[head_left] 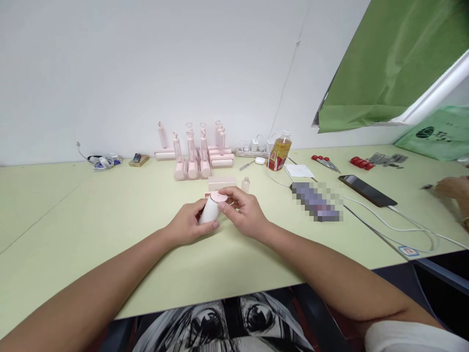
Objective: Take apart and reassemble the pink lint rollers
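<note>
A white cylinder (210,211) with a pink round end (219,196) is tilted over the table in front of me. My left hand (190,222) wraps round its body, thumb along the lower side. The fingers of my right hand (244,210) press at the pink end and its rim; whether they pinch a separate part is hard to see. Just behind my hands lie a pale pink box-shaped piece (222,183) and a small clear pink bottle (245,184). Farther back, several pink cylinders (192,168) lie with clear pink tubes (191,146) with loop tops upright among them.
A drink bottle (280,150), a power strip (251,152) and a screwdriver (246,165) are along the back. To the right lie a phone (367,190), white cables (399,227) and red-handled tools (361,163). Another person's hand (452,188) rests at the far right.
</note>
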